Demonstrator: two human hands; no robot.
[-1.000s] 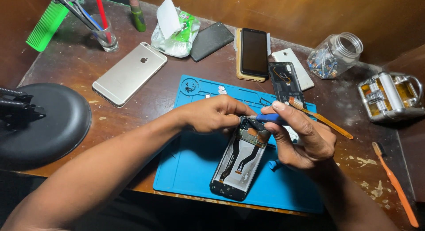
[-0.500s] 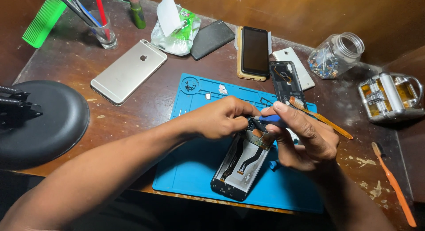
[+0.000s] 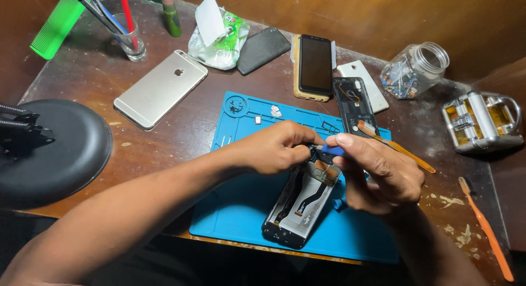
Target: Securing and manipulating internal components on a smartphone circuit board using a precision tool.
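Observation:
An opened black phone (image 3: 300,205) with bare circuit parts and a flex cable lies on the blue work mat (image 3: 241,209). My left hand (image 3: 274,149) pinches at the phone's top end. Across from it, my right hand (image 3: 378,173) holds the phone's upper right side, and a small blue tool (image 3: 332,150) sits under its thumb and fingers. The tool's tip meets the phone's upper edge, where the fingers of both hands come together. What my left fingers pinch is hidden.
A silver phone (image 3: 160,88), a dark phone (image 3: 315,65), a black back cover (image 3: 263,49), a white cover (image 3: 364,84) and a phone frame (image 3: 354,105) lie beyond the mat. A glass jar (image 3: 413,71), metal holder (image 3: 482,121), orange brush (image 3: 486,230), lamp base (image 3: 52,151) and tool cup (image 3: 130,42) surround it.
Both hands stay at the phone's top end with small shifts. The blue tool now sits closer between the fingertips of the two hands.

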